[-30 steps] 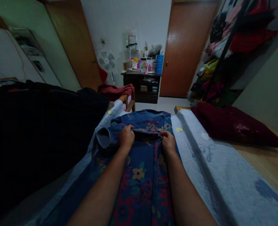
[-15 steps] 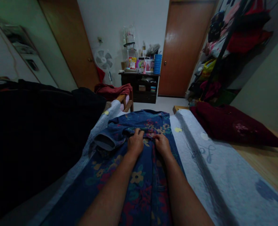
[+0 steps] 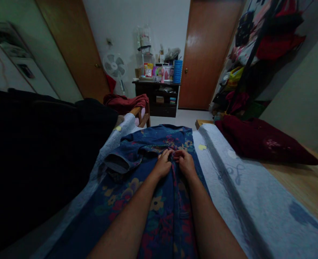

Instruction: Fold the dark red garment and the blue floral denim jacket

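Observation:
A blue dress [image 3: 156,223] with a flower pattern lies stretched out on the bed, its collar end away from me. Its short sleeve [image 3: 117,162] points left with the cuff opening showing. My left hand [image 3: 163,163] is closed on the fabric at the front strip of the dress, fingers pinching it. Close beside it on the right, my right hand [image 3: 185,162] also pinches the cloth along the same strip. The fingertips nearly meet, and whatever small part lies between them is hidden.
A pale bed cover [image 3: 245,190] with a grey stripe lies beneath. Dark clothes [image 3: 48,154] are heaped at left, and a maroon cushion-like item [image 3: 263,142] rests at right. Beyond the bed stand a dark cabinet [image 3: 162,111], a fan [image 3: 115,66] and doors.
My left hand has moved right, up close to my right hand, and now grips the front strip. My right hand stays near the same spot. The view has shifted slightly.

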The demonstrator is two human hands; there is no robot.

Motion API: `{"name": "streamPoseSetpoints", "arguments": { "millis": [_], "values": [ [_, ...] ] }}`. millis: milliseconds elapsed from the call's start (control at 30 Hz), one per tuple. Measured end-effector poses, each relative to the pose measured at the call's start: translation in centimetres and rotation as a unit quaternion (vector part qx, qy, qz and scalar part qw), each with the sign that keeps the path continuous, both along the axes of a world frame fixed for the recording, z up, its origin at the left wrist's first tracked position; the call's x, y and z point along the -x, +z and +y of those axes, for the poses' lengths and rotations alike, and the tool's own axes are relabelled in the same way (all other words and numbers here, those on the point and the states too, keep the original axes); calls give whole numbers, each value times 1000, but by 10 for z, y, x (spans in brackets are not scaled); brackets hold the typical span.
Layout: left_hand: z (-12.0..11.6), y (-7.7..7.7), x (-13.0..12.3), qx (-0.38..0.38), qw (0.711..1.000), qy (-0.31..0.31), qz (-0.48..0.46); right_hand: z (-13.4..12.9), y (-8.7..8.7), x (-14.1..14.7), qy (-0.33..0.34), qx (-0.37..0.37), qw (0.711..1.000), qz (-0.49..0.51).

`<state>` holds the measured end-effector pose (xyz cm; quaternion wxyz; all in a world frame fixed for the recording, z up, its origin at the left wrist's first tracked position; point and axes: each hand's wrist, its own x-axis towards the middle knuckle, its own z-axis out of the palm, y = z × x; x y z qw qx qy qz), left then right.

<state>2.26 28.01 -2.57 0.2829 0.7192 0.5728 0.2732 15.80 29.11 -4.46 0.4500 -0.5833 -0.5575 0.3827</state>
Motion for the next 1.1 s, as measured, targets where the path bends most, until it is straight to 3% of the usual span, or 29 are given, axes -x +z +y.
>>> {"name": "streamPoseSetpoints", "arguments": {
  "millis": [133,267,567,800,1100],
  "values": [
    [-3,-2,1,-8,996,5,84,-1,1,-1,-18,-19,999,-36],
    [-6,-6,2,-15,987,24,158,-5,6,-3,-63,-59,977,-196],
    [-6,-10,1,-31,976,33,214,-19,10,10,13,-23,926,-376],
    [-7,-7,1,-46,977,43,203,-24,10,13,61,8,903,-425],
    [-1,-1,2,2,967,169,192,-27,13,11,72,10,904,-422]
  ]
}}
